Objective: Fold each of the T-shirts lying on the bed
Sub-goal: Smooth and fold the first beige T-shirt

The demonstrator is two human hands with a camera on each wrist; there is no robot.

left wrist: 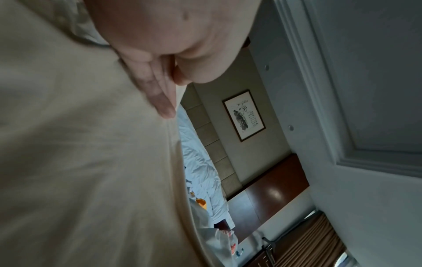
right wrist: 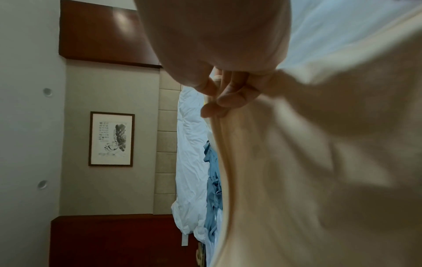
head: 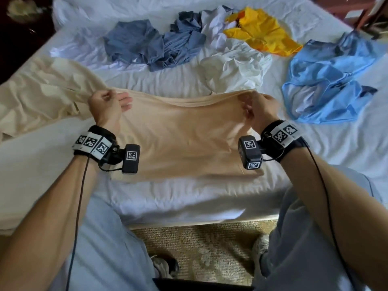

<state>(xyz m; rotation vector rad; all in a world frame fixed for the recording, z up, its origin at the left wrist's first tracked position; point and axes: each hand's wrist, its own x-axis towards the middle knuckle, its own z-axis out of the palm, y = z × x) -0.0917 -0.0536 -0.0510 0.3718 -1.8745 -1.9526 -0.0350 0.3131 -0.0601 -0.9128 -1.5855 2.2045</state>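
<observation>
At the near edge of the bed (head: 189,206), covered in a white sheet, the person's two forearms reach forward, each wrist wearing a black strap with printed square markers and a small camera box. Between the hands hangs the beige T-shirt (head: 180,133), lifted by its upper edge so that the cloth stretches taut from one hand to the other and its lower hem falls toward the sheet close to the near edge. The left hand (head: 105,107) grips the left end of that upper edge, thumb and curled fingers closed on the cloth while two fingers lie straighter against the front of it; the left wrist view shows those fingers (left wrist: 157,94) flat along the fabric. The right hand (head: 257,107) pinches the right end of the edge with curled fingers, and the right wrist view shows the fingertips (right wrist: 230,98) bunching the cloth. Toward the left edge of the bed lies a loose cream cloth (head: 35,95), crumpled. Past the held shirt a white T-shirt (head: 235,70) lies rumpled near the middle of the bed, and a light blue T-shirt (head: 327,80) lies spread toward the right edge. Farther back, toward the far edge, grey-blue T-shirts (head: 151,45) sit in a heap, with a yellow T-shirt (head: 262,30) just right of them.
</observation>
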